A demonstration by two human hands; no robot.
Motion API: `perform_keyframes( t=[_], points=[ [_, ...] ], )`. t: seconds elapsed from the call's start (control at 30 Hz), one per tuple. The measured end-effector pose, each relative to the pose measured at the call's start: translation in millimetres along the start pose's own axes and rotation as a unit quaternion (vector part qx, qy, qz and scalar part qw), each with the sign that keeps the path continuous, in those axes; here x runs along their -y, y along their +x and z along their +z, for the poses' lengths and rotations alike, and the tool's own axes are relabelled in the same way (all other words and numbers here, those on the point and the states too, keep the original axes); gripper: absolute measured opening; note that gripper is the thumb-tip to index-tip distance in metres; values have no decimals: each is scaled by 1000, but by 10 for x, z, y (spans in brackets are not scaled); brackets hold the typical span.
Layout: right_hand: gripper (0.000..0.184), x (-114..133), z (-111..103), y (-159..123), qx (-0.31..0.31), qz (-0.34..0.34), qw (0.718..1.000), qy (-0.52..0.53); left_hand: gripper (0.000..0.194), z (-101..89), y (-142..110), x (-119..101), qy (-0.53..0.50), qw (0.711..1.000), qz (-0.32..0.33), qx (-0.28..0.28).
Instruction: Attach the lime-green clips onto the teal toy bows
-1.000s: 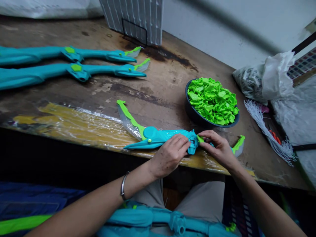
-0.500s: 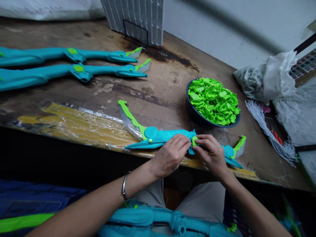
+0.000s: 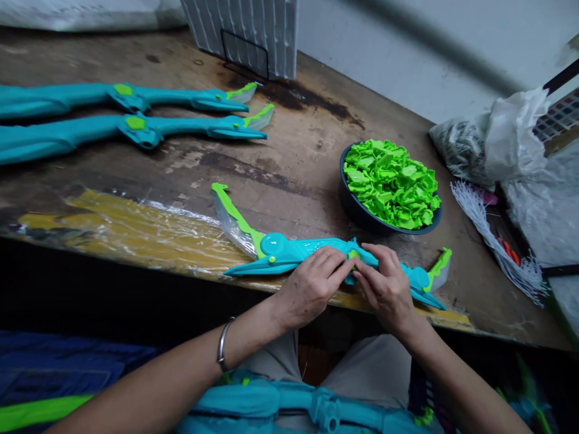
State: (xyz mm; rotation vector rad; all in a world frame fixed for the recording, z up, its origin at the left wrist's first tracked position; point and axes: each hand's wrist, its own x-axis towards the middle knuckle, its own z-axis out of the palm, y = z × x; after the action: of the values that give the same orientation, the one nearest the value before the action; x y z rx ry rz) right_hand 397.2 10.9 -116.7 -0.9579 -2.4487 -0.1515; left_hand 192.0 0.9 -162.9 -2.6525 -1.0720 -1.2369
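Observation:
A long turquoise plastic toy piece (image 3: 294, 247), shaped like a bow with green-edged clear blades at both ends, lies along the table's front edge. At its middle sits a small green plastic piece (image 3: 353, 255), partly covered by fingers. My left hand (image 3: 314, 280) is curled over the turquoise piece, its index finger pressed against the green one. From the other side, my right hand (image 3: 384, 283) has thumb and index finger together at the green piece. A dark bowl (image 3: 357, 218) heaped with green plastic parts (image 3: 391, 184) stands just beyond my right hand.
Two similar turquoise pieces (image 3: 181, 126) lie at the back left. More turquoise pieces (image 3: 253, 398) rest near my lap. A grey ribbed panel (image 3: 244, 33) stands behind. White cords (image 3: 493, 241), orange-handled tools (image 3: 510, 250) and a white bag (image 3: 513, 135) are at the right.
My right hand's fingers have drawn in over the green piece, and my left index finger has straightened onto it. The turquoise piece stays in place; the view has shifted slightly.

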Motion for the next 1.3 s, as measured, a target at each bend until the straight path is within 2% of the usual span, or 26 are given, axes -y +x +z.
perform_keyframes(
  t=[0.07,0.2,0.4,0.47,0.57,0.77,0.87,0.97,1.03,1.13,1.2,1.3],
  points=[
    [28,45,-1,-38,15,-18,999,-42,40,3,5,-16,31,999,5,6],
    [45,69,24,-93,20,-54,996,-64,44,2,26,-74,89,996,14,18],
    [36,25,74,11,2,-77,995,-55,38,3,78,-112,135,989,21,48],
    [28,20,102,73,2,-81,995,-56,34,9,85,-101,130,989,19,66],
    [28,21,131,118,8,-96,993,-71,30,23,76,-89,112,990,9,85],
    [32,54,109,-78,-2,-104,985,-138,38,10,99,-112,80,990,-19,113],
    [38,83,92,-165,21,-110,976,-188,37,-157,112,-96,21,992,-26,121],
    [45,79,56,-185,50,-98,978,-178,33,-503,1,-19,-5,998,-35,54],
    [47,47,14,-190,60,-82,983,-154,31,-779,-167,77,15,997,-69,-1],
    [47,-13,-46,-226,69,-64,987,-130,29,-1100,-524,254,39,989,-134,-38],
    [46,-33,-53,-257,70,-60,988,-127,27,-1191,-776,348,61,984,-163,-34],
    [41,-25,4,-278,64,-49,990,-118,21,-1170,-1053,424,109,981,-158,-8]
  ],
)
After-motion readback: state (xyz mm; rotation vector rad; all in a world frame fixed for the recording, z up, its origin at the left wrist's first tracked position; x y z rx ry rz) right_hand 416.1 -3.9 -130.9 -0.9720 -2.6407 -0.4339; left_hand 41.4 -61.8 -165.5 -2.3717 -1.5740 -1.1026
